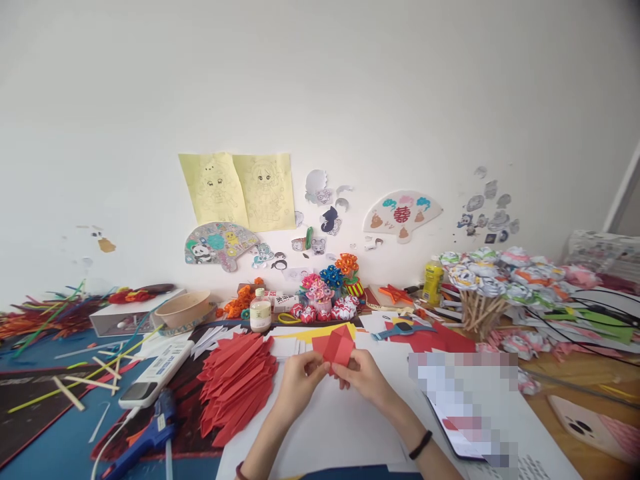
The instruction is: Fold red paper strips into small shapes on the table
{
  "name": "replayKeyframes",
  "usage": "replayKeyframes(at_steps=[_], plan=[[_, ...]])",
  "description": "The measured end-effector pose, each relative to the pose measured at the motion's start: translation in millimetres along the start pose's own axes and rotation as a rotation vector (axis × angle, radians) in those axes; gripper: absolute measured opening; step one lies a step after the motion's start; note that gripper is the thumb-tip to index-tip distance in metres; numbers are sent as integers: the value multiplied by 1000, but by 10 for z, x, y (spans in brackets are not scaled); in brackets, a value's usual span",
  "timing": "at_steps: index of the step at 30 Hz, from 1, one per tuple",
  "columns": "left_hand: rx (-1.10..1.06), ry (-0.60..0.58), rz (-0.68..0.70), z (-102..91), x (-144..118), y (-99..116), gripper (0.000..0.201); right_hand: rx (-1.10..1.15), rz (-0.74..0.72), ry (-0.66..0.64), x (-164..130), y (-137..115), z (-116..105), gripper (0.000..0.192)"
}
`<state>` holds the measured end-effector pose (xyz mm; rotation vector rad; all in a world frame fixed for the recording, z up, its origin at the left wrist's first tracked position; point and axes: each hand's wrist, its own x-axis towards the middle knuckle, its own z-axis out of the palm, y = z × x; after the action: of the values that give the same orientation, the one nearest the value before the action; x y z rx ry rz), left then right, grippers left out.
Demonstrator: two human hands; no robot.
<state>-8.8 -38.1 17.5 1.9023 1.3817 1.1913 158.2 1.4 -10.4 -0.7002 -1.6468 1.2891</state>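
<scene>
While both hands (303,375) pinch it, the red paper (338,345) shows angular, flat folds.

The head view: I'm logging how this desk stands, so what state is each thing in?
Left hand: closed on red paper
Right hand: closed on red paper
Red paper: folded, held up
Red pile: folded pieces, heaped
White bottle: upright, capped
Yellow bottle: upright
Bowl: upright
Glue gun: lying down
Right-hand phone: back up
Left fan: spread
Right fan: spread
</scene>
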Motion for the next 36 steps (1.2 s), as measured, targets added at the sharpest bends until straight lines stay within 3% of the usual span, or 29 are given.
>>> replayKeyframes(at_steps=[6, 16, 29, 36], plan=[[-41, -32, -18, 19, 17, 4, 35, -10, -41, 61, 6, -23, -28, 31], [-121, -96, -37, 43, 27, 5, 37, 69, -46, 41, -14, -148, -19, 31], [54, -52, 33, 97, 13, 67, 41, 136, -72, 129, -9, -123, 30, 31], [14, -126, 34, 87, 5, 133, 41, 169, -55, 146, 13, -140, 40, 34]])
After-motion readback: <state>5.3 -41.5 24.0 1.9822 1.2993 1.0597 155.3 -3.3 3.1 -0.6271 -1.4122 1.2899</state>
